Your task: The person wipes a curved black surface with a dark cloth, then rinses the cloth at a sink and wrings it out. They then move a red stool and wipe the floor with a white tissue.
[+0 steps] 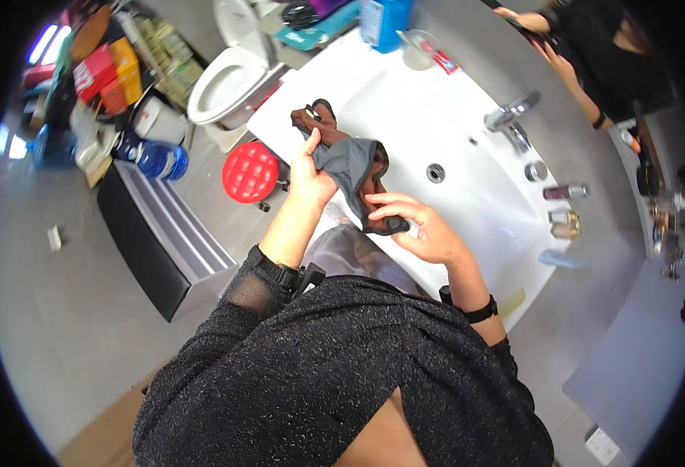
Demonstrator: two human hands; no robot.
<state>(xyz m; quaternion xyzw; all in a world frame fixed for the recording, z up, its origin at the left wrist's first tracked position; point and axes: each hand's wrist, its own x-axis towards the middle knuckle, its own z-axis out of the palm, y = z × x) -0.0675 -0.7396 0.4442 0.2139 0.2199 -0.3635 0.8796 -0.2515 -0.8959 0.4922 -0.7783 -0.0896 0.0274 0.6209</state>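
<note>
A thin dark grey and brown piece of sheer fabric (348, 163), bunched and partly folded over, hangs between my hands at the near edge of a white washbasin (400, 117). My left hand (313, 181) grips its middle from below, thumb pointing up along the cloth. At its lower right end, my right hand (430, 230) has thumb and fingers around a dark edge of the fabric. What kind of garment it is cannot be made out. The basin's drain (435, 173) lies to the right of the cloth, under a chrome faucet (511, 114).
A blue bottle (386, 26) and a clear cup (420, 51) stand at the basin's far end. Small bottles (564, 217) line its right rim. Left are a red stool (250, 173), a toilet (225, 87), a black-topped bench (144, 251) and a blue water jug (161, 160). A mirror rises at right.
</note>
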